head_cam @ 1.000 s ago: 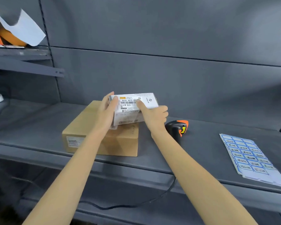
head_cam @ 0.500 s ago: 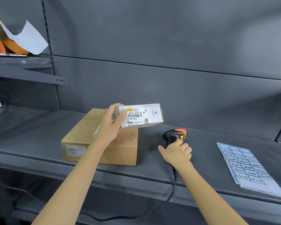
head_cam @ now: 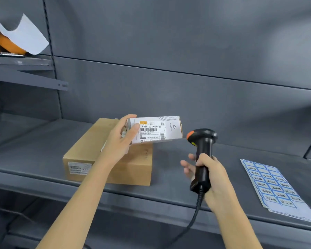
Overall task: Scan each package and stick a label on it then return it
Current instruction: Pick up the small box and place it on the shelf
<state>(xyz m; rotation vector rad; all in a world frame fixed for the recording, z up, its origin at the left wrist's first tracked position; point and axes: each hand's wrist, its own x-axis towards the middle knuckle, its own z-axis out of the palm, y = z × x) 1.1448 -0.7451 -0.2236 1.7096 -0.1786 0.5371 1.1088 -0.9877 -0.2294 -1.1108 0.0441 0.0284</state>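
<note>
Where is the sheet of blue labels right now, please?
The label sheet lies flat on the shelf at far right, beyond the right hand gripping the scanner.

Small white package [head_cam: 156, 129], printed shipping label with barcode facing the camera, held tilted above the brown cardboard box [head_cam: 111, 153], which lies flat on the grey shelf [head_cam: 34, 141]. Black scanner [head_cam: 203, 155] with orange tip stands upright at 3 o'clock of the package, head turned toward it, coiled cable hanging below. Blue-and-white label sheet [head_cam: 275, 186] lies flat on the shelf at 4 o'clock, well apart.

Matt grey metal shelf [head_cam: 43, 159], plain brown cardboard box [head_cam: 133, 168], glossy white carton [head_cam: 171, 123], black plastic scanner [head_cam: 204, 141].
</note>
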